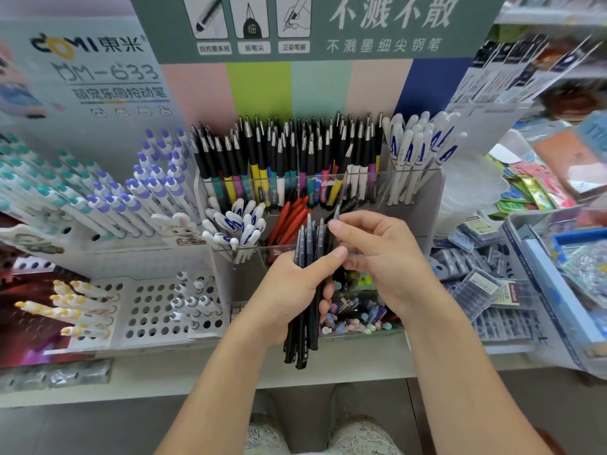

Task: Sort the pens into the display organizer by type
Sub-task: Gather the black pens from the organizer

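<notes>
The left hand (295,290) is gripping a bundle of dark pens (307,290) with curled fingers, the tips pointing up and the lower ends hanging below the palm. The right hand (377,254) is pinching the top of one pen in this bundle between thumb and forefinger, just above the left thumb. Both hands are hovering in front of the clear display organizer (423,198), near the compartments with red pens (289,221) and white pens (236,228).
</notes>
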